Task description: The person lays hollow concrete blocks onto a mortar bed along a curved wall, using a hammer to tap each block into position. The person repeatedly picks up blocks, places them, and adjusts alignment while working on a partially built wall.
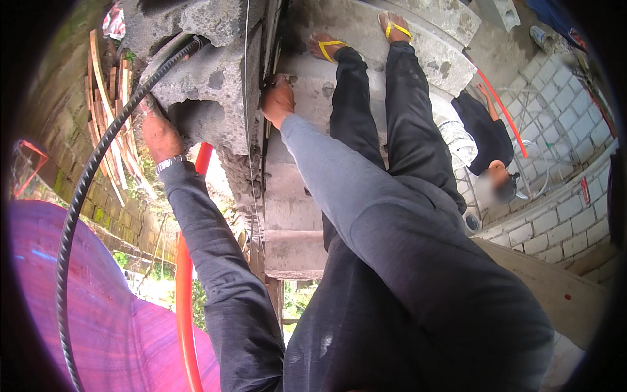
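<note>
My left hand (161,134), with a metal watchband at the wrist, is against a rough grey concrete block (212,72) with hollows. Its fingers are partly hidden behind a black ribbed bar (102,135) that curves up into the block. My right hand (277,99) has its fingers curled at the block's right edge, near a thin taut line (245,91); what they hold is hidden. A bright red-orange pipe (185,294) runs beside my left arm and behind it.
My feet in yellow flip-flops rest on concrete steps (294,251). Below right, another person (473,134) in dark clothing is beside metal bars, a white bucket (456,142) and white block walls (555,232). Timber strips (108,124) and a purple panel (91,274) are at left.
</note>
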The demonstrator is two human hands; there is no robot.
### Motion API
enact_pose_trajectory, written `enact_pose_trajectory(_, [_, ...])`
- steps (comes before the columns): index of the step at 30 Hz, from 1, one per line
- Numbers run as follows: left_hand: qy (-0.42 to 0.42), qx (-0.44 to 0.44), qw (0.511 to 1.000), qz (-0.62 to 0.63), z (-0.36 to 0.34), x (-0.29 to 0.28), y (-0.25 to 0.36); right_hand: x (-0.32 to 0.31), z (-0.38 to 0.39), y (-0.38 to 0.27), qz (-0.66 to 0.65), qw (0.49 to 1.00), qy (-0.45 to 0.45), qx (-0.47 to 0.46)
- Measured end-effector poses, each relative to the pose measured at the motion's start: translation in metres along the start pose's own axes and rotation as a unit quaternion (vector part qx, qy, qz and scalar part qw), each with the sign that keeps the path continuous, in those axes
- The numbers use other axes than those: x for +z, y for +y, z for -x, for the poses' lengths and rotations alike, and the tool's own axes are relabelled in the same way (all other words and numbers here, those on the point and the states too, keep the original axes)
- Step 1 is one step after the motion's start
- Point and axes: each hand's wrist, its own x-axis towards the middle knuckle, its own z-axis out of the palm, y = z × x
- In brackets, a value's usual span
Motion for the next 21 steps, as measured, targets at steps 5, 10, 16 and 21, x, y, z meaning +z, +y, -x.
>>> enact_pose_trajectory(5, [-0.02,-0.007,0.999,0.037,-0.005,0.007,-0.004,-0.038,-0.028,0.027,-0.18,0.969,-0.163,0.047])
enact_pose_trajectory(10, [0.017,-0.003,0.996,-0.089,-0.001,0.005,0.012,-0.153,-0.016,-0.098,-0.236,0.948,-0.123,-0.175])
enact_pose_trajectory(16, [-0.008,-0.068,0.99,0.121,0.006,-0.013,0.055,-0.209,0.05,-0.308,-0.102,0.87,-0.038,-0.48])
enact_pose_trajectory(21, [-0.164,-0.073,0.937,0.301,0.01,-0.036,0.073,-0.205,-0.007,-0.259,-0.217,0.881,0.089,-0.411])
